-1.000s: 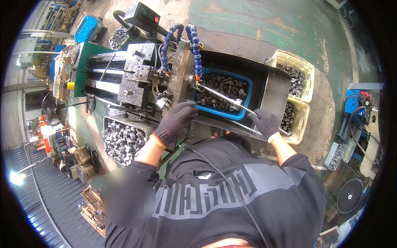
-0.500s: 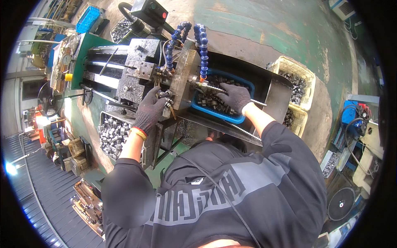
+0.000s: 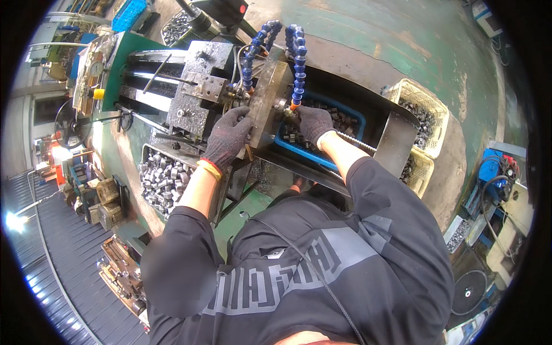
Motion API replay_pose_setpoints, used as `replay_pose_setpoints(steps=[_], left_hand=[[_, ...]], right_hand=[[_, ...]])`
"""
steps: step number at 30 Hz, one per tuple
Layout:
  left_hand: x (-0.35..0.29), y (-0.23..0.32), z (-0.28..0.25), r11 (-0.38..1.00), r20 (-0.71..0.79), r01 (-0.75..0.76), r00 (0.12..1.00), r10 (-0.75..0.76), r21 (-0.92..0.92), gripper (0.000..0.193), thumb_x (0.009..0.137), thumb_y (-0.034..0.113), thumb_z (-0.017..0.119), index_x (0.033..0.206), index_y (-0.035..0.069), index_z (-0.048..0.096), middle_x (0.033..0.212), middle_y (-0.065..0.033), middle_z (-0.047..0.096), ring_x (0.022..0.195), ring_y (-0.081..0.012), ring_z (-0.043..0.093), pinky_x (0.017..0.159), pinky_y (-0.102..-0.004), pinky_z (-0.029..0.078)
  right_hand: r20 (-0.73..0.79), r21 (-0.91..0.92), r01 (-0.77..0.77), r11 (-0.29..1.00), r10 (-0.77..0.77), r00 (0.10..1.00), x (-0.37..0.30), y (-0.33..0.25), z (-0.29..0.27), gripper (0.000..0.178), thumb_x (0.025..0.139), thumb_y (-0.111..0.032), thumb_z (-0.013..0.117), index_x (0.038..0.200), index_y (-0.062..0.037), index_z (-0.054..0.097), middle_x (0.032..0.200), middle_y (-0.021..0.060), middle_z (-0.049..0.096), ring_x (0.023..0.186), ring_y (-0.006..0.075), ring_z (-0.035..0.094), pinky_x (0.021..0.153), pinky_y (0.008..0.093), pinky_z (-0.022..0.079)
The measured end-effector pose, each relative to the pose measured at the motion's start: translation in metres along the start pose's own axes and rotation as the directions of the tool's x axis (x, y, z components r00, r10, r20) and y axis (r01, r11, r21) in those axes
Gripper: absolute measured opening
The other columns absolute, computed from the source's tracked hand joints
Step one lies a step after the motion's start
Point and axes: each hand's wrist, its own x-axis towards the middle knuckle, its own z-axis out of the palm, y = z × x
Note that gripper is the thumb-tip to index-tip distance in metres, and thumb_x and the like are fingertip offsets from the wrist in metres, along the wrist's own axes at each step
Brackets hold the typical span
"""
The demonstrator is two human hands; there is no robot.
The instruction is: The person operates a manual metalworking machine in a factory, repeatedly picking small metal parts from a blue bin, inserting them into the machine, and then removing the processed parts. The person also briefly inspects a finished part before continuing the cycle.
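My left hand [image 3: 230, 137], in a dark knit glove, is closed at the left face of the machine's thick upright metal block [image 3: 268, 100]; what its curled fingers hold is hidden. On the block's other side my right hand [image 3: 315, 123], gloved alike, wraps round a long ridged metal rod [image 3: 357, 142]. Its fingertips are close to the rod's block end, just below the orange tip of a blue segmented coolant hose [image 3: 298, 69]. Beneath that hand lies a blue tray [image 3: 303, 154] of small dark metal parts.
A metal slide block [image 3: 198, 86] sits on the machine bed at left. Below it stands a bin of shiny metal pieces [image 3: 164, 183]. Cream plastic crates [image 3: 440, 123] with metal parts stand on the floor at right. A dark metal trough [image 3: 397, 138] surrounds the blue tray.
My right hand has slid left along the rod to the block. My left hand has shifted up against the block, covering the fitting seen there before. The whole view has shifted slightly.
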Motion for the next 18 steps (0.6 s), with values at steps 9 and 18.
replay_pose_setpoints(steps=[9, 18], left_hand=[[-0.038, 0.010, -0.001, 0.949, -0.237, -0.273, 0.923, 0.304, 0.156, 0.049, 0.105, 0.007, 0.071, 0.152, 0.004, 0.060, 0.107, -0.0076, 0.075, 0.097, -0.0151, 0.069, 0.093, -0.0296, 0.058], [-0.025, -0.037, -0.177, 0.974, -0.423, -0.211, 0.877, 0.226, 0.083, 0.042, 0.109, 0.037, 0.070, 0.131, 0.001, 0.076, 0.114, -0.0089, 0.076, 0.108, -0.0202, 0.068, 0.092, -0.0305, 0.054]], right_hand=[[-0.141, 0.022, 0.030, 0.999, -0.026, 0.990, 0.003, 0.002, 0.017, 0.024, 0.098, -0.013, 0.069, 0.119, -0.0078, 0.078, 0.108, 0.0212, 0.080, 0.101, 0.0381, 0.078, 0.087, 0.0491, 0.062], [-0.194, 0.045, 0.232, 0.972, -0.220, 0.956, -0.117, 0.070, 0.021, 0.037, 0.099, -0.030, 0.074, 0.127, -0.0058, 0.070, 0.096, 0.0169, 0.074, 0.093, 0.0363, 0.074, 0.082, 0.0478, 0.059]])
